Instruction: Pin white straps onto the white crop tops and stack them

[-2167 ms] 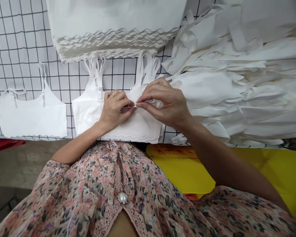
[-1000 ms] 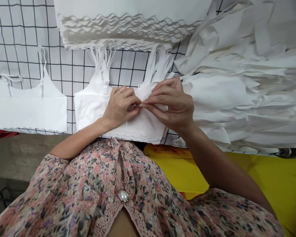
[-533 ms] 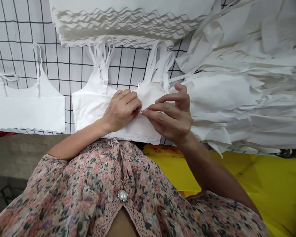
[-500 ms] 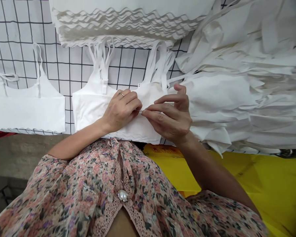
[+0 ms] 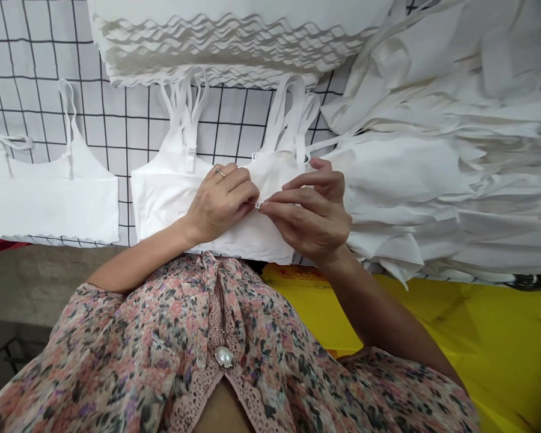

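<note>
Together, left hand (image 5: 220,204) and right hand (image 5: 309,210) pinch one camisole (image 5: 252,237).

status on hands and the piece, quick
Left hand pressing white scalloped-hem camisole. Right hand pinching thin metal pin at its edge. Loose white fabric pile beside, not blocking.

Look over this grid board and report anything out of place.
The white camisole tops heaped at the right look out of place: they lie rumpled and overlapping, with loose straps, unlike the flat white top at the left and the neat scalloped stack at the top. No damage shows.
</note>
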{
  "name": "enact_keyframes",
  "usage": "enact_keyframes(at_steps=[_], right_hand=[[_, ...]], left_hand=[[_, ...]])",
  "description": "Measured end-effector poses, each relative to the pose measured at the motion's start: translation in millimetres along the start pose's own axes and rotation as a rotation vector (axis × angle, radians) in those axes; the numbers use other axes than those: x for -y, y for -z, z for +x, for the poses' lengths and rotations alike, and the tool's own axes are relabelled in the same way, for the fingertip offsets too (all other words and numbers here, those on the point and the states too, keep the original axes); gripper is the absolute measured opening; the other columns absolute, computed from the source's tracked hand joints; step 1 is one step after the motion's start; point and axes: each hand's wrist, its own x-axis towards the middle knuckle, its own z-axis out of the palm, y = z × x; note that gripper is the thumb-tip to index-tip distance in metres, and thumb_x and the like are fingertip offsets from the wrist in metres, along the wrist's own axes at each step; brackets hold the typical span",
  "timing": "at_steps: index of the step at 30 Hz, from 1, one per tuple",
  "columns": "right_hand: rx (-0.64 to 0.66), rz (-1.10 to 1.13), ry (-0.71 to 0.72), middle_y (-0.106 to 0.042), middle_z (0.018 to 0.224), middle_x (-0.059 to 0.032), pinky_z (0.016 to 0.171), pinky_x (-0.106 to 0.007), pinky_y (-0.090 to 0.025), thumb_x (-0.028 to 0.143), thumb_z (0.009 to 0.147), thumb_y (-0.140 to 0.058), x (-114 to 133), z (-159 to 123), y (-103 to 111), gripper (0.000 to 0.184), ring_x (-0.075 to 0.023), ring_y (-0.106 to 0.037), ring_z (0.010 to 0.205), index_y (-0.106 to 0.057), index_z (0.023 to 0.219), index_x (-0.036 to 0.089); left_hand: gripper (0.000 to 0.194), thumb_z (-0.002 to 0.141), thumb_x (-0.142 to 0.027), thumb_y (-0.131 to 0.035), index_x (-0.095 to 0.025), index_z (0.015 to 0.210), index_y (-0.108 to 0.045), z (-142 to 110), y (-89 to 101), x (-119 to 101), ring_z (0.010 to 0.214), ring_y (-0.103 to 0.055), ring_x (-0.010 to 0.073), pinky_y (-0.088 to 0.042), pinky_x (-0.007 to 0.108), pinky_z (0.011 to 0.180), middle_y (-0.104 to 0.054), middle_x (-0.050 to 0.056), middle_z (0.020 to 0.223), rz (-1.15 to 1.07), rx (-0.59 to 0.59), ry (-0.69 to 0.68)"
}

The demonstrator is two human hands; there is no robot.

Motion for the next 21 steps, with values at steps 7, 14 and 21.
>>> enact_keyframes(at_steps=[7, 14, 21], right_hand=[[-0.021, 0.066, -0.009, -0.076, 0.091, 0.0029, 0.123, -0.061, -0.041, 0.025, 0.099, -0.072, 0, -2, -1, 0.018, -0.0241, -0.067, 0.097, -0.076, 0.106, 0.041], [-0.016, -0.074, -0.009, -0.078, 0.094, 0.0045, 0.123, -0.062, -0.045, 0.029, 0.099, -0.07, -10, -17, -14, 0.014, -0.0238, -0.07, 0.096, -0.074, 0.106, 0.041], [-0.117, -0.201, 0.173, -0.078, 0.098, 0.0049, 0.13, -0.057, -0.041, 0.02, 0.098, -0.069, 5, -15, -10, 0.022, -0.0184, -0.069, 0.094, -0.072, 0.11, 0.038]], left_hand=[[0.02, 0.105, -0.014, -0.052, -0.023, 0.089, -0.06, -2, 0.5, -2, 0.085, -0.061, 0.0194, -0.047, 0.036, 0.08, -0.066, 0.002, 0.084, 0.047, -0.048, -0.042], [0.013, 0.098, -0.01, -0.055, -0.022, 0.098, -0.062, -5, 17.0, -4, 0.09, -0.064, 0.0178, -0.05, 0.032, 0.081, -0.071, 0.003, 0.095, -0.053, 0.047, -0.028], [0.01, 0.099, -0.015, -0.062, -0.019, 0.105, -0.068, -3, 38.4, -7, 0.101, -0.068, 0.0203, -0.055, 0.038, 0.09, -0.076, 0.008, 0.109, -0.143, 0.034, -0.05]])
